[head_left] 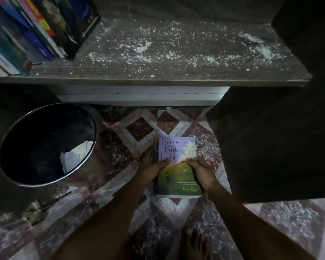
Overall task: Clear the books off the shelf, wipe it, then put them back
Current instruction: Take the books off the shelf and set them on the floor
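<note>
Both our hands grasp one book [176, 177] from its two sides; our left hand [151, 165] curls round the spine edge with its thumb [165, 162] laid across the cover, and our right hand [204, 172] clasps the opposite edge, its thumb [190, 162] on the cover too; the book lies flat between them, cover up, its title "Terima Kasih, Luka" readable from where we stand; dark edges show under its left side, but we cannot tell whether they belong to more books; we cannot tell either whether the book rests on the patterned tile floor [139, 128] or is held just above it; it sits low, in front of and below the shelf [176, 74], well apart from the board; the shelf's wooden board is strewn with white flakes [143, 47] across its middle and right; at its left end a row of books [26, 34] stands leaning; on the floor to the left of our left hand stands a round metal bin [96, 132] with crumpled white paper [73, 156] inside; a bare foot [193, 244] shows at the lower edge, near our right forearm.
</note>
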